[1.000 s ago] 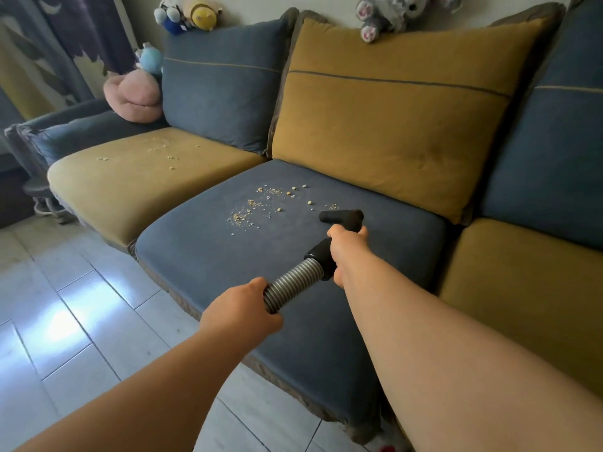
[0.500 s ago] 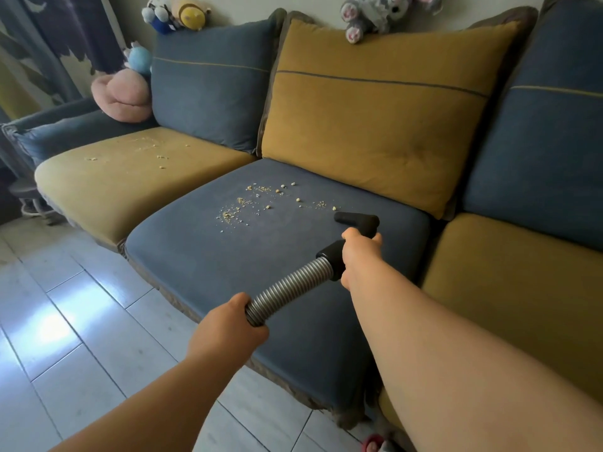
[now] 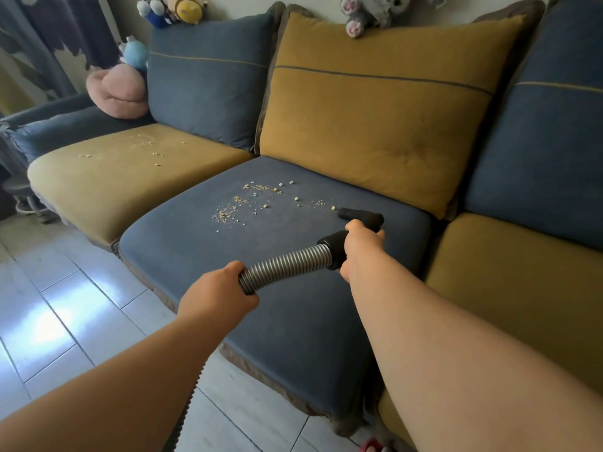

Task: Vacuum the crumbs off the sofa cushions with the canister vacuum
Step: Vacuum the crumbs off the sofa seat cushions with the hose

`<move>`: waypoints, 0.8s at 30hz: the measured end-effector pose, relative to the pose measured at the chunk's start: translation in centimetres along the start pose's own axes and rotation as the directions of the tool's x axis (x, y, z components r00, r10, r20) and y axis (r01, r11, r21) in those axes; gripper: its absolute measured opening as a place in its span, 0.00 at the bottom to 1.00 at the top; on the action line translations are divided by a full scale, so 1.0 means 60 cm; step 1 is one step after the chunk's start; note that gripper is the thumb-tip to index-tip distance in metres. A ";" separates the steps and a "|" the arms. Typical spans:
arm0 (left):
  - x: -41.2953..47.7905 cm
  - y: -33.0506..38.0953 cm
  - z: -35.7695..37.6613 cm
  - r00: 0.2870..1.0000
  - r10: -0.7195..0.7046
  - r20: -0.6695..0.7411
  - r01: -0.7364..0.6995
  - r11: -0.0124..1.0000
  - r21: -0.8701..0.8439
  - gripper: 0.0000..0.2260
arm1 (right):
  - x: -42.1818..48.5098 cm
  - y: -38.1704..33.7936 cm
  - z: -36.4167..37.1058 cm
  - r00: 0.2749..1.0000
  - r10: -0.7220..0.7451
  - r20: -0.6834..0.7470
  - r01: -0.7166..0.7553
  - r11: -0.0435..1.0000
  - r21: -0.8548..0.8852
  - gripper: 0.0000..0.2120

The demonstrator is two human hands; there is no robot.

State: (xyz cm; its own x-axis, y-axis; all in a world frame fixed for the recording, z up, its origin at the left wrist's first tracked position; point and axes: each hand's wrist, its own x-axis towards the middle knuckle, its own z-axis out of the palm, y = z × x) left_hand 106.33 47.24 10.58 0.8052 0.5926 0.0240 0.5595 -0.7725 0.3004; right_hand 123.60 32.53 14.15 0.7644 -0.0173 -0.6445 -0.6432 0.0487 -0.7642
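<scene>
Below the left arm, the hose (image 3: 287, 264) was cut off at the frame edge. The left hand (image 3: 217, 296) and right hand (image 3: 360, 246) gripped it, fingers curled underneath, mostly hidden.

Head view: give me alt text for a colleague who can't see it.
The right-hand grip holds a black vacuum nozzle at the right edge of crumbs scattered on the blue seat cushion; the left-hand grip holds the ribbed hose. More crumbs lie on the left yellow seat cushion.
</scene>
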 end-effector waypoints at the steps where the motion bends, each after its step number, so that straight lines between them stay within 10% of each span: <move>1: 0.005 0.001 -0.004 1.000 0.008 -0.008 -0.008 1.000 0.009 0.08 | 0.000 -0.003 0.001 1.000 0.004 0.001 -0.004 1.000 0.006 0.37; 24: 0.032 -0.033 0.009 0.999 0.036 0.041 -0.040 0.995 0.090 0.07 | 0.019 -0.011 0.057 0.998 -0.048 0.042 0.052 0.993 -0.106 0.38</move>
State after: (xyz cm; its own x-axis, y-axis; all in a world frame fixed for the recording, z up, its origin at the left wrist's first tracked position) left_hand 106.85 49.78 9.48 0.8323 0.5543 -0.0041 0.5423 -0.8129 0.2124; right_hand 125.06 35.90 14.02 0.7955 0.0228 -0.6055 -0.6035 -0.0589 -0.7952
